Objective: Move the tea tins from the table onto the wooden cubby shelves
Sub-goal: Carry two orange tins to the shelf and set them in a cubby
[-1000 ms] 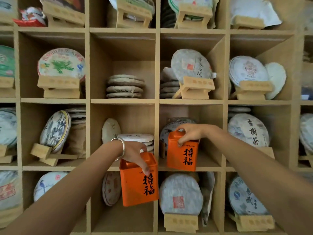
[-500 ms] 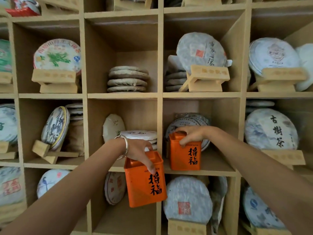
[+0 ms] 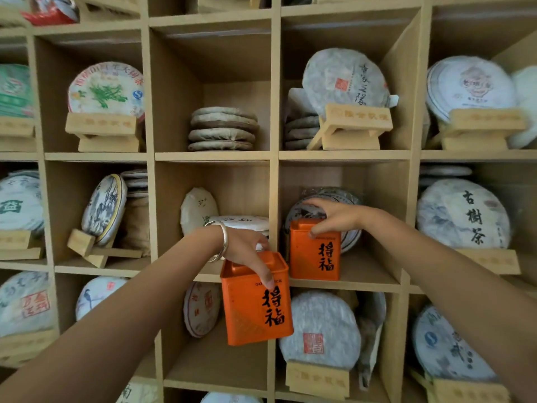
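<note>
orange tin [image 3: 257, 301] under left fingers [image 3: 266, 274]

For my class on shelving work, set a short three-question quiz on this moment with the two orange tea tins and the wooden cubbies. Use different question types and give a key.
1. True or false: the tin under the right hand stands on a cubby shelf.
2. Multiple choice: the tin in the left hand is
A. lying on its side in a cubby
B. held in the air in front of the shelves
C. stacked on the other tin
3. Fill in: on the left wrist sits a silver ____.

Key
1. True: the right tin rests upright on the shelf board.
2. B: the left tin hangs from the fingers by its top.
3. bangle
</note>
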Motion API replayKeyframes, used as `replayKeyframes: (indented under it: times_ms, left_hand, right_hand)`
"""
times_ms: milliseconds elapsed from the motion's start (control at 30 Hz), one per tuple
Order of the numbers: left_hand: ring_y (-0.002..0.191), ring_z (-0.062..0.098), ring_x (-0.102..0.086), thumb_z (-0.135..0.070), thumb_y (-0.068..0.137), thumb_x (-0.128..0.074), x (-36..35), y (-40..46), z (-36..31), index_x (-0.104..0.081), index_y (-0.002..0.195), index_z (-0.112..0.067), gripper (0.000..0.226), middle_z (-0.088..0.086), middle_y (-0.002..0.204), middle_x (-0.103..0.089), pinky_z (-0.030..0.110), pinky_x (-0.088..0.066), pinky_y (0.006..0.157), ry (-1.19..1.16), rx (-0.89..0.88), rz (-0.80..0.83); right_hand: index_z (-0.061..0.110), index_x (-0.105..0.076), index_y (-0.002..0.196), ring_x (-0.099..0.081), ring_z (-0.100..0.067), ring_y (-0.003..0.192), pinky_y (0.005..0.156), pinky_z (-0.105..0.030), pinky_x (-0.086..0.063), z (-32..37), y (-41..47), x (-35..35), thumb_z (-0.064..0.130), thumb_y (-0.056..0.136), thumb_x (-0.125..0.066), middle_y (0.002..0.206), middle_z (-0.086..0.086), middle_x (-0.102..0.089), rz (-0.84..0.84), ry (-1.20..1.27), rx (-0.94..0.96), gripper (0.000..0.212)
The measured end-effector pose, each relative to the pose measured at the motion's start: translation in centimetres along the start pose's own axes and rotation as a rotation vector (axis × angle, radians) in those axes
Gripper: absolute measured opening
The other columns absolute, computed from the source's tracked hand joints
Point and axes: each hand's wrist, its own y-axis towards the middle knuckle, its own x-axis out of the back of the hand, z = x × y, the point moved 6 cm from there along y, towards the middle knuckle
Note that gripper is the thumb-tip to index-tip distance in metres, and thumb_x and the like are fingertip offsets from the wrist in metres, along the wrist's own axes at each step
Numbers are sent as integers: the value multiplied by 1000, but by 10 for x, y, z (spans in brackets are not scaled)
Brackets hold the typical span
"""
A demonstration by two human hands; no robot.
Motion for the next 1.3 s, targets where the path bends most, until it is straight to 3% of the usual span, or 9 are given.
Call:
replayKeyframes:
  times_ms: [100,233,400,600,733,900,1000,1167,1300]
  left_hand:
    - [101,16,-57,-31,79,-74,0,7,-12,-39,140,-19,71,8,136,-52,15,-47,61,2,-77,2]
    - [112,26,-60,-32,77,-76,7,3,-35,-44,136,-15,69,7,127,-58,21,-50,71,-21,-128,-8]
    - [100,15,-61,-63,50,-78,20,-8,-70,-45,130,-25,95,-7,115,-60,33,-53,89,79,-237,-8]
    - [96,18,-66,-56,61,-78,23,-21,-124,-55,115,-26,66,-4,109,-66,36,-55,88,64,-372,5]
    - [101,19,-62,-64,47,-76,19,-26,-149,-43,127,-33,92,-4,118,-59,40,-54,90,47,-409,-16]
    - [109,13,-55,-74,56,-62,16,-30,-142,-34,140,-35,97,-8,125,-49,34,-48,93,-319,-515,-163]
    - [122,17,-48,-80,52,-55,0,-21,-110,-33,141,-33,103,-6,136,-45,43,-41,103,-603,-474,-272]
    - [119,14,-52,-69,49,-71,-52,2,-84,-36,141,-30,106,-4,133,-52,38,-45,101,-746,-413,-206]
    - [106,4,-58,-36,68,-83,-79,8,-107,-39,137,-24,82,-7,120,-58,19,-51,82,-832,-496,-220]
  right_hand:
    - [36,-27,145,-32,-23,139,111,-45,-36,6,-18,12,49,70,-77,154,-3,-27,-92,-34,80,91]
    - [46,-32,140,-15,-18,144,117,-46,-26,27,-63,17,63,59,-76,153,1,-25,-106,-70,162,93]
    - [28,-31,146,-42,-2,130,106,-19,-36,35,-124,-6,44,65,-84,142,14,-42,49,112,156,98]
    - [35,2,150,-53,-8,121,102,-30,-44,11,-160,-31,26,68,-85,135,10,-48,-41,375,43,120]
    - [34,-2,151,-58,-7,117,103,-38,-47,-1,-176,-33,24,60,-87,127,14,-52,-144,572,86,125]
    - [32,-16,148,-64,-13,111,93,-38,-54,-22,-193,-22,34,50,-93,127,2,-56,-273,633,84,125]
    - [31,-14,150,-59,-16,113,91,-38,-55,-39,-202,-13,31,54,-90,132,0,-50,-335,618,26,123]
    - [24,-14,150,-57,-4,104,84,-27,-49,-54,-203,-2,21,66,-86,116,9,-57,-429,619,-28,111]
    - [17,-39,136,-66,-15,102,90,-39,-55,-59,-193,-5,40,52,-92,112,0,-67,-428,589,-31,102]
